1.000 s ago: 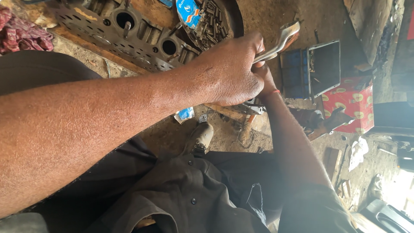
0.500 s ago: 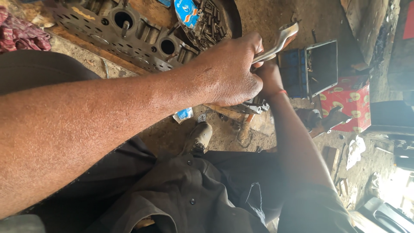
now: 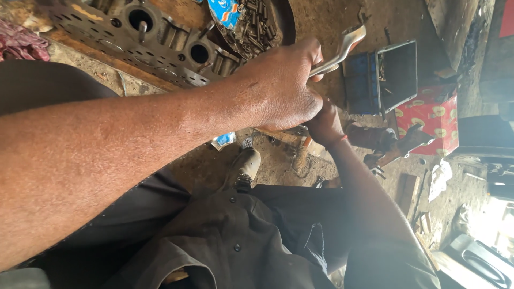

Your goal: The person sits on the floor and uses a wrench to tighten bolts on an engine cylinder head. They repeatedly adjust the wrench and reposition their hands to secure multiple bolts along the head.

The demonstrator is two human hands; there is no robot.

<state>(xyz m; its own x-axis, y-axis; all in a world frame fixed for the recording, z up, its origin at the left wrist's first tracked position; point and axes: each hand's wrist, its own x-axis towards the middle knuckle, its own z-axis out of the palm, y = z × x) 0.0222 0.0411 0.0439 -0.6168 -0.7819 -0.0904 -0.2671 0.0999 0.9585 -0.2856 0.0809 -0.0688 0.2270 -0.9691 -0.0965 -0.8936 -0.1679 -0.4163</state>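
Little has shifted since the earlier frames: the spanner [image 3: 342,48] keeps nearly the same tilt, and both arms hold their places, with the view only drifting slightly.

The left hand [image 3: 281,85] is clamped around the shaft of the spanner, whose flat silvery end sticks out up and to the right of the knuckles. The right hand [image 3: 324,126] sits just below and behind it, closed around something I cannot make out, since the left hand covers most of it. The two hands are touching or nearly so.

Beyond them, a grimy cylinder head [image 3: 150,40] lies on the dirt floor, with a round tray of bolts [image 3: 251,21] beside it. A dark boot [image 3: 243,166] rests on the ground below the hands, and a red patterned box [image 3: 433,115] stands to the right.

Judging by the grip, this looks like mid-turn on a fastener, one hand steadying while the other levers. Continuing would call for a firm, even pull without letting the tool slip off.
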